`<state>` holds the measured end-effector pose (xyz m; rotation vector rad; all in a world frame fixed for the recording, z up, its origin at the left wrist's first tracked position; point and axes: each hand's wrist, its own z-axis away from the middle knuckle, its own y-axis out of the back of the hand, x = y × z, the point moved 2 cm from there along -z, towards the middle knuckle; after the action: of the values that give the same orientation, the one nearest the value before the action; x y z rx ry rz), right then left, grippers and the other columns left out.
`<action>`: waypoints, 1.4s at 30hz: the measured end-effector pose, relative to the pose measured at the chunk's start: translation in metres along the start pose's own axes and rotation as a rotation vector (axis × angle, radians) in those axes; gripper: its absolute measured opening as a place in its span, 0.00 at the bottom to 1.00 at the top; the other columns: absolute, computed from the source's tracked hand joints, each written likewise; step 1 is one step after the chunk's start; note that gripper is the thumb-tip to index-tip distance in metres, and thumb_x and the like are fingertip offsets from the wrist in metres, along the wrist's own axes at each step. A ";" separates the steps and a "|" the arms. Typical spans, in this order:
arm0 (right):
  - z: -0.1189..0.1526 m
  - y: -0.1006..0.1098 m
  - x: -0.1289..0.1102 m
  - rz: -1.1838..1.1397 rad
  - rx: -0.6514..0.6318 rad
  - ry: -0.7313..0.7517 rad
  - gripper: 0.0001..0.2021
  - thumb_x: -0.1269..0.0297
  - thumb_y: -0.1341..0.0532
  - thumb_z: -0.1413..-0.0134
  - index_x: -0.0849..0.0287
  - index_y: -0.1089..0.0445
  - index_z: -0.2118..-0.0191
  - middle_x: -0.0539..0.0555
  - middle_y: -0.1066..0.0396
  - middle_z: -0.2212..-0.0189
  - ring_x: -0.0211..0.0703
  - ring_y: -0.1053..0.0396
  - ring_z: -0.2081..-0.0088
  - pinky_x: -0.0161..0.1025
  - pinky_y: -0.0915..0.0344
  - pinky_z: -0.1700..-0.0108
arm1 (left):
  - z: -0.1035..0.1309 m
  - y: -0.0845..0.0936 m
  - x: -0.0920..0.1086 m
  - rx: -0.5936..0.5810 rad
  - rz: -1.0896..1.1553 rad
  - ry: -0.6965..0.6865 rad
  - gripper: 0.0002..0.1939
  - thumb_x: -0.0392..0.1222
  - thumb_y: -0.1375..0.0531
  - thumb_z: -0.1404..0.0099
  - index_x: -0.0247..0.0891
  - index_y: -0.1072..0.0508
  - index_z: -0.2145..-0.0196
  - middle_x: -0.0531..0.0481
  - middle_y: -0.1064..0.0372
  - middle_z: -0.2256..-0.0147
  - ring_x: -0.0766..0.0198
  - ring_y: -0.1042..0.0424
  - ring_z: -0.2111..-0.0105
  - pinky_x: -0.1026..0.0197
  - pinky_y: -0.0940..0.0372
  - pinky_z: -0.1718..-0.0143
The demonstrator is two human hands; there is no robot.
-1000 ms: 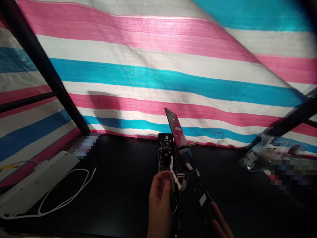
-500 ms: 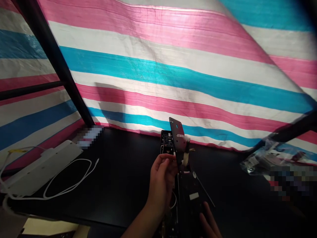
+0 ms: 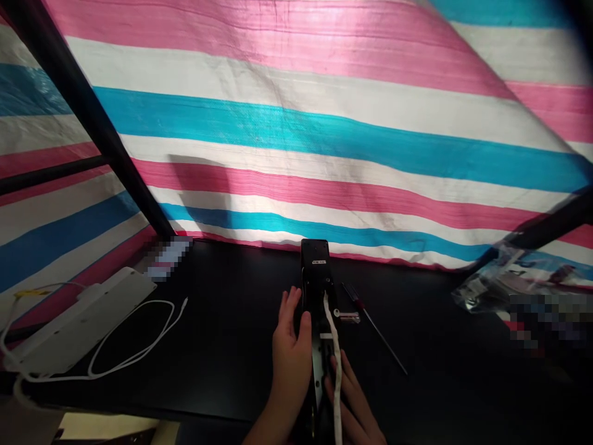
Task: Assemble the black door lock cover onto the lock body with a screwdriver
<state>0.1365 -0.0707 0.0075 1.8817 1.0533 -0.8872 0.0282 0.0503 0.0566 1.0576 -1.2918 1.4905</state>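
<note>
A long, narrow black device (image 3: 316,278) lies lengthwise on the black table, its black cover plate down over the far end. A small white label (image 3: 319,262) is stuck on that plate. My left hand (image 3: 293,346) is open along the device's left side, fingers stretched forward, thumb near its top edge. On the right side, the extended fingers of my right hand (image 3: 351,392) rest against the cover, partly under a pale flat cable (image 3: 337,364) that runs toward me. The device's near end is dark and hard to make out.
To the right lies a screwdriver (image 3: 377,327), with a small shiny cylindrical piece (image 3: 349,317) beside the device. A white power strip (image 3: 83,324) and a looped white cable (image 3: 134,355) lie left. Clear plastic bags (image 3: 486,284) are at the right; striped sheeting (image 3: 296,136) rises behind.
The plate, tilted up over exposed circuit boards before, now lies flat and covers them. My left hand has moved from the inside to the left side; my right hand has come further into view.
</note>
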 end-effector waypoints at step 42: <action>0.028 0.026 0.032 0.402 -0.272 0.195 0.31 0.49 0.52 0.31 0.59 0.47 0.29 0.66 0.49 0.30 0.70 0.53 0.30 0.69 0.42 0.39 | -0.023 0.001 -0.054 -0.092 -0.338 -0.300 0.20 0.36 0.43 0.29 0.47 0.30 0.41 0.44 0.33 0.44 0.57 0.32 0.44 0.53 0.36 0.43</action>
<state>0.1676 -0.0931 -0.0243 1.8779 0.8157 -0.3183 0.0398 0.0688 0.0022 1.3988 -1.2920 1.0391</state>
